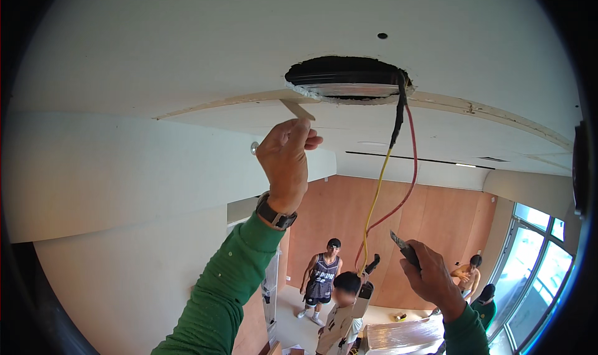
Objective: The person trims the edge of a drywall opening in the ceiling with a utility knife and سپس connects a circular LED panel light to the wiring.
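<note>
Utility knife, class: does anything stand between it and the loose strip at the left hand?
Yes: a yellow wire and red wire from the ceiling hole hang between the utility knife and loose strip in view, depth unclear.

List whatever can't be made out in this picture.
Head view:
How the left hand meets the beige strip: hidden by its fingers.
Rear of the knife: hidden by the right hand.
Depths of the ceiling hole: lost in shadow.
Near end of the wrapped pack: cut off by the lower edge.
</note>
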